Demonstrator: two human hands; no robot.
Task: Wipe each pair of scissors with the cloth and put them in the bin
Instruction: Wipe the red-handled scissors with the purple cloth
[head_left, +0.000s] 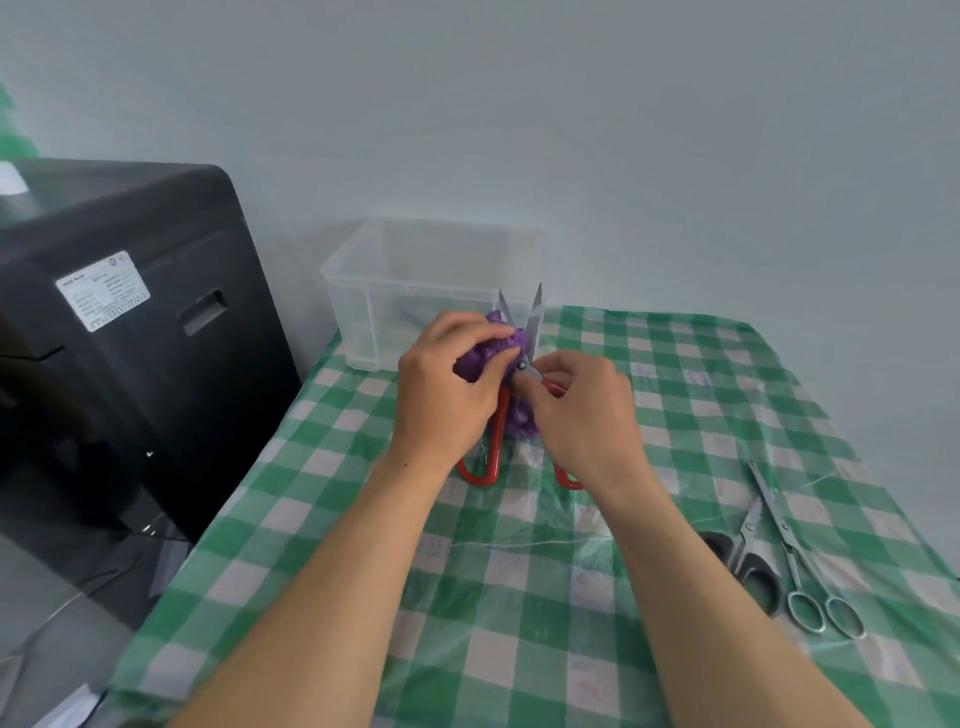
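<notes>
Red scissors (497, 436) pinched by right hand (582, 415), left hand (447, 395) gripping cloth (501, 347)

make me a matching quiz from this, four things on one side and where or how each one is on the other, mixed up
Things
1 cloth
2 red scissors
3 bin
4 all-steel scissors

States
a lying flat at the right of the table
b bunched in the left hand
c clear, open-topped
d blades spread, tips up

Pairs: 1-b, 2-d, 3-c, 4-a
</notes>
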